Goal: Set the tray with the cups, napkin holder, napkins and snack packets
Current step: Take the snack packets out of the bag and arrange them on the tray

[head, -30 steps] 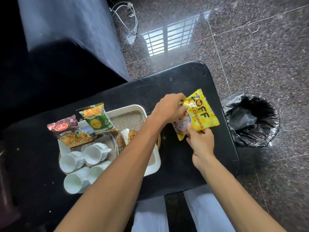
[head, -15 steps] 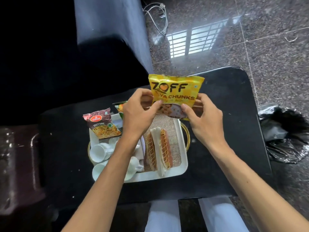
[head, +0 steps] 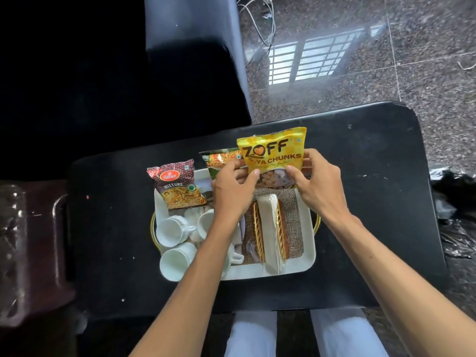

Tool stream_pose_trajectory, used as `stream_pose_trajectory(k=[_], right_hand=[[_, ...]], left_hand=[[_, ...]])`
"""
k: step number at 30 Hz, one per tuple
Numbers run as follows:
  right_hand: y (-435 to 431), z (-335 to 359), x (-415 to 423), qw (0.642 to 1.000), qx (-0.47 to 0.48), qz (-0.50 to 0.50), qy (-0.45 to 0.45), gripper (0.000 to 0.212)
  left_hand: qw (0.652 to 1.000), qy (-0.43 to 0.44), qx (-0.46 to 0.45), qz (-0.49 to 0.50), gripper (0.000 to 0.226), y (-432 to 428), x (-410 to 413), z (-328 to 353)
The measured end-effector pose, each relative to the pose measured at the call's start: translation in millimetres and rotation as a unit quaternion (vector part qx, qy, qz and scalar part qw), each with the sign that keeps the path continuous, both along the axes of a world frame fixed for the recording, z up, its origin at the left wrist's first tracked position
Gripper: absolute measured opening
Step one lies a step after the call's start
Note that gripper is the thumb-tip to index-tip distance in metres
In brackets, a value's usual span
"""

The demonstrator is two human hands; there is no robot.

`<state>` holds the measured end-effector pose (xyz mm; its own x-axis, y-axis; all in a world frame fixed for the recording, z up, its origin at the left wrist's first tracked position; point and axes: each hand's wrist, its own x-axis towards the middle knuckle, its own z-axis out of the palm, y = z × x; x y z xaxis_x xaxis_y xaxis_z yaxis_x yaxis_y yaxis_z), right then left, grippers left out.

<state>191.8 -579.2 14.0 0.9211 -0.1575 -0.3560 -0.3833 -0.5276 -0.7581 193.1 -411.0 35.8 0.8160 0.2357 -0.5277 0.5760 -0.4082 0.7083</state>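
A white tray sits on a black table. Both my left hand and my right hand pinch a yellow soya chunks packet, holding it upright over the tray's far edge. A maroon mixture packet and a green packet, partly hidden behind my left hand, lean at the tray's far left. Several white cups lie on the tray's left side. A golden napkin holder with white napkins stands on a burlap mat at the right.
A black-lined bin stands right of the table. A dark chair is behind the table and a maroon object at the left. White cables lie on the granite floor.
Both hands carried the yellow packet from the table's right side over the tray, turned it upright, and have lowered it toward the tray's far edge beside the green packet.
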Motion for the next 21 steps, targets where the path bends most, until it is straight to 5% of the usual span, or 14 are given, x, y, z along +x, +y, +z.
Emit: stream_pose_trajectory(k=[21], right_hand=[[0,-5,-3,0.999,-0.029,-0.025,-0.015,0.038]], left_hand=[[1.000,0.002,-0.004,0.017,0.049,-3,-12,-3]])
